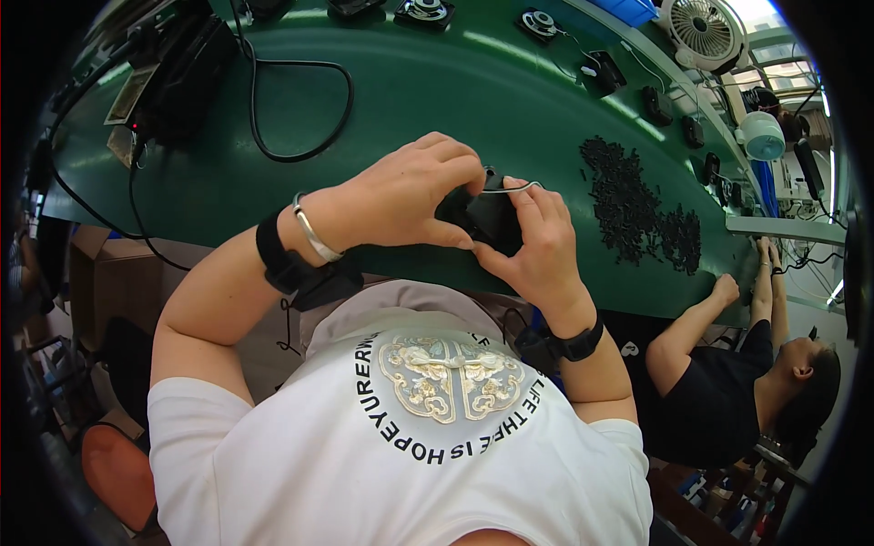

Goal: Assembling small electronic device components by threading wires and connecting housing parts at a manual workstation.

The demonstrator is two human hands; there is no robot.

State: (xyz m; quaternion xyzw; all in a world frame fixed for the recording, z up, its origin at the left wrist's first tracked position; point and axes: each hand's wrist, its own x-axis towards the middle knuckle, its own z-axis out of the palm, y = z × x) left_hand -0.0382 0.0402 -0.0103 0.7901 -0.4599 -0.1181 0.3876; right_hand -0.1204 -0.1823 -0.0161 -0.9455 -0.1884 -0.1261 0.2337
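Left hand [414, 196] and right hand [539, 235] grip a black casing [494, 221], seemingly boxy, over the green table [410, 100].

A white T-shirt [300, 464] with short, loose sleeves [193, 414] fills the lower middle of the frame. Its front bears a rounded, pale grey emblem [452, 375] with cream and gold ornament, ringed by black lettering [419, 451]. Greyish-beige cloth [387, 298] shows at the lap, above the shirt. A shiny silver bangle [315, 231] and a black strap [270, 246] with a dark, boxy piece [330, 284] circle the left wrist area; another black band [581, 342] rounds the right.
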